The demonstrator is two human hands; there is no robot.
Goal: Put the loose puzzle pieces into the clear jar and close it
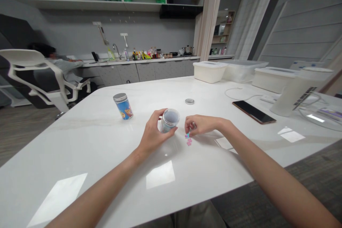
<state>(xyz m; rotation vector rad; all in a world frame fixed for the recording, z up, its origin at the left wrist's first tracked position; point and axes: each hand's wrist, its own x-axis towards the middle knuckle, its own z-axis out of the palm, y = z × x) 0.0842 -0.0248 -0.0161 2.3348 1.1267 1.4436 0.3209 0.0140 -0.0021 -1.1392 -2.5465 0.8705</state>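
Observation:
My left hand [154,131] is wrapped round an uncapped jar [171,118], tilted a little so that its open mouth faces me. Just right of the jar, my right hand [199,124] pinches at a small blue and pink puzzle piece [187,135] at the table top. A pink puzzle piece [189,141] lies right below it. Beyond the hands, a round silver-rimmed lid [189,102] rests flat. To the left stands a second jar [123,106], blue with a picture and capped with a silver lid.
On the right are a black phone [253,112], a tall white bottle [296,92] and a cable [235,96]. Lidded plastic boxes [210,72] stand along the far right of the white table [120,185]. A person [62,66] sits by a white chair [26,58] at the far left.

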